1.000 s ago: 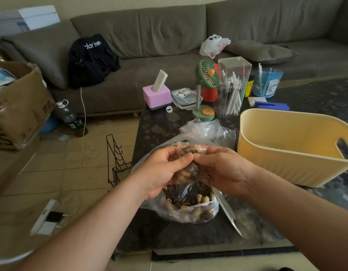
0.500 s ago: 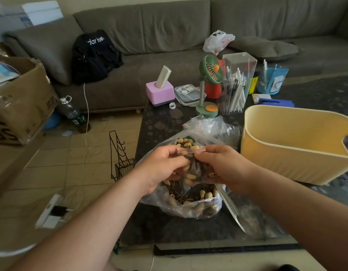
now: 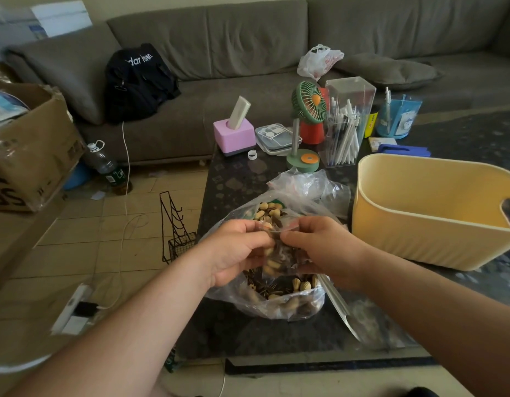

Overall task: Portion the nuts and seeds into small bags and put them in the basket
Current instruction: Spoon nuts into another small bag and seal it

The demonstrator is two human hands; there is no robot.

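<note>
A small clear bag [image 3: 278,249] holding pistachios and sunflower seeds hangs between my hands. My left hand [image 3: 236,250] pinches its top edge from the left and my right hand [image 3: 319,249] pinches it from the right, fingertips almost meeting. Directly below sits the large clear plastic bag [image 3: 276,299] of mixed nuts and seeds, open on the dark table [image 3: 236,181]. The yellow basket [image 3: 420,233] stands to the right, its inside mostly hidden by its wall.
More crumpled clear bags [image 3: 311,184] lie behind the big bag. A green fan [image 3: 306,110], a clear pen holder [image 3: 345,124], a pink box [image 3: 233,136] and a blue cup [image 3: 397,116] crowd the table's far side. A wire rack [image 3: 176,227] stands on the floor left.
Both hands stay on the small bag's top edge, fingers shifting slightly along it. The camera has drifted a little, so the scene sits slightly lower and to the right.
</note>
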